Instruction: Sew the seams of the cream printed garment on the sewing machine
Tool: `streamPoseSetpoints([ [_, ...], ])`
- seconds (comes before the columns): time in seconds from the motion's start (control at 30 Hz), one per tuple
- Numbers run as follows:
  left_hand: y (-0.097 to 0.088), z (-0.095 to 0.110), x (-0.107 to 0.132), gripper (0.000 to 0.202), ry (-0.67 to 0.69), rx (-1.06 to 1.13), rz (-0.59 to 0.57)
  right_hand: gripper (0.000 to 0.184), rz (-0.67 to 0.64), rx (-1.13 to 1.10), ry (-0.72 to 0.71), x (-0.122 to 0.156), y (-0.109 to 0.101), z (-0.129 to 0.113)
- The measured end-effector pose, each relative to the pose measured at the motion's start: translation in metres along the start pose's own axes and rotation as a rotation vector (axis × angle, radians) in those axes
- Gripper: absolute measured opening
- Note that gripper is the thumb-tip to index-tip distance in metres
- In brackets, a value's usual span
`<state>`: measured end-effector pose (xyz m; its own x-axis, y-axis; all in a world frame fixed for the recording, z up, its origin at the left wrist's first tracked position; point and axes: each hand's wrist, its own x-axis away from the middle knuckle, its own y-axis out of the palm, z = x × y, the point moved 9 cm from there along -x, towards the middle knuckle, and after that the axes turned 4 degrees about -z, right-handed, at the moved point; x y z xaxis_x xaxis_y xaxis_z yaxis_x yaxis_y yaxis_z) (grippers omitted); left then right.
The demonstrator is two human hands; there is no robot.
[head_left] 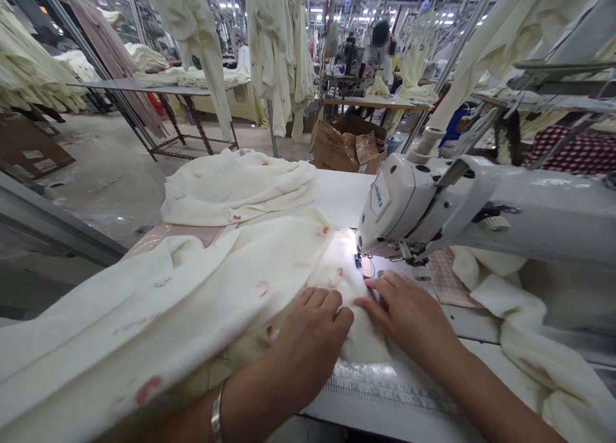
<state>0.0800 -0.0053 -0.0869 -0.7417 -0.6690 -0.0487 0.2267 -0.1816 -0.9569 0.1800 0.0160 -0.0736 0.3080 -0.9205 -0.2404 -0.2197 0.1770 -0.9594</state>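
Note:
A cream fabric with small red prints (192, 289) lies across the sewing table and runs under the presser foot (360, 261) of a white sewing machine (433, 205). My left hand (312, 337) rests on the cloth with fingers curled down, pressing it. My right hand (404, 308) lies flat on the cloth just in front of the needle, fingers stretched toward the foot. The machine lamp lights the fabric at the needle.
A folded cream stack (235, 186) sits at the table's far edge. More cream cloth (539, 347) hangs at the right under the machine arm. A ruler strip (385, 391) runs along the table front. Garments hang overhead; a person sits at a distant machine (380, 45).

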Motion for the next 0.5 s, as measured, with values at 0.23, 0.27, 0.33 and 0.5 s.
streamPoseSetpoints([
  [0.23,-0.031,-0.025,-0.012,0.037,-0.103,0.517,-0.041,0.021,-0.012,-0.151,-0.05,0.005,0.011,-0.011],
  [0.27,-0.03,-0.034,-0.022,0.034,-0.147,0.522,-0.023,0.021,-0.001,-0.167,-0.045,0.007,0.01,-0.01],
  [0.33,-0.022,-0.047,-0.044,0.034,-0.174,0.398,0.029,0.018,0.015,-0.188,-0.038,0.007,0.008,-0.006],
  [0.5,0.002,-0.052,-0.086,0.042,0.04,-0.013,0.129,0.021,0.095,-0.101,-0.034,-0.003,0.008,0.026],
])
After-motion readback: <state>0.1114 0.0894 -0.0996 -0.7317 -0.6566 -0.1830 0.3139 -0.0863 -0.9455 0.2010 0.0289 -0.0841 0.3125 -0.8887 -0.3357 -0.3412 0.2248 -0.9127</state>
